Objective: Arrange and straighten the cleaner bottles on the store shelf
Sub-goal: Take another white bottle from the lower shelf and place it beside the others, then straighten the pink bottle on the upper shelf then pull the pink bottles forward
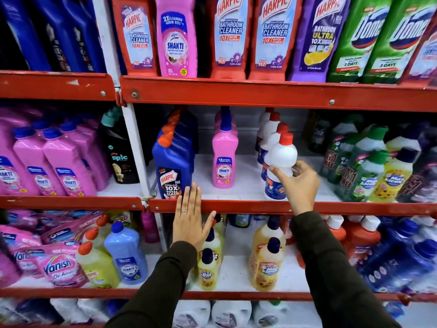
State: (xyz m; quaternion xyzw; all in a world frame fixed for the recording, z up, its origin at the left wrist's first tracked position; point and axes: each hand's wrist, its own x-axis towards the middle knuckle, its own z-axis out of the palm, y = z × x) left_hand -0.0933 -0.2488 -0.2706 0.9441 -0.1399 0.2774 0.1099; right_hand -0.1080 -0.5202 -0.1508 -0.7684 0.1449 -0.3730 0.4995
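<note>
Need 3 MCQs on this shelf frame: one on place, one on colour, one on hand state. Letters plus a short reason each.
1. Where does the single pink Shakti bottle on the middle shelf stand?
A. between the blue Harpic bottle and the white bottles
B. on the top shelf
C. left of the black Spic bottle

2. What colour is the cap of the white bottle in the right hand?
A. green
B. red
C. blue

3. What is the left hand doing?
A. gripping a bottle
B. open and flat against the shelf edge
C. out of view

Answers: 1 A, Harpic on its left, white bottles on its right. 2 B, the cap is red. 3 B, fingers are straight, holding nothing.
</note>
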